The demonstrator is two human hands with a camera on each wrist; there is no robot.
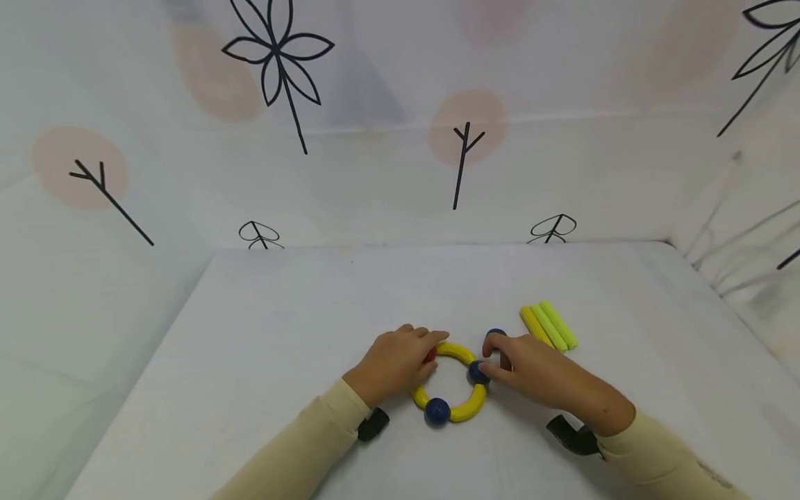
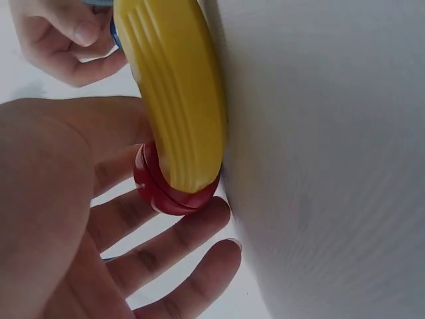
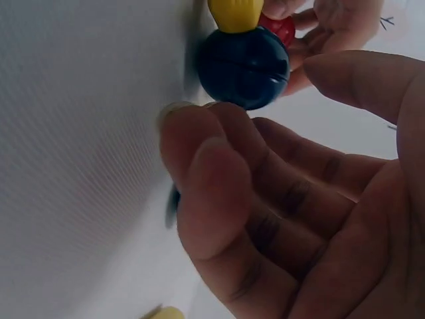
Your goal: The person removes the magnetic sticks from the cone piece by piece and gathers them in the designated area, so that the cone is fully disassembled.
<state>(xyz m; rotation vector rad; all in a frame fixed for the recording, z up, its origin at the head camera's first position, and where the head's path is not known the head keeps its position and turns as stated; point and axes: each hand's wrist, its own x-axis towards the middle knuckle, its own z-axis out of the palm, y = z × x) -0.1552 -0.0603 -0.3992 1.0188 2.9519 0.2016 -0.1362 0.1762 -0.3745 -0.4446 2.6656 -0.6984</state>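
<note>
A ring of curved yellow pieces and balls lies on the white table. In the head view its front ball and right ball are blue. On its left side is a red ball, which my left hand holds between thumb and fingers, partly hiding it. My right hand is at the right blue ball, fingers loosely bent. The right wrist view shows that blue ball with the thumb apart from it and fingertips close below. Behind the right fingers lies another blue ball, mostly hidden.
Several straight sticks, yellow and yellow-green, lie side by side beyond my right hand. A white cloth wall with plant drawings rises at the table's back. Black wrist-worn gear hangs below the right sleeve.
</note>
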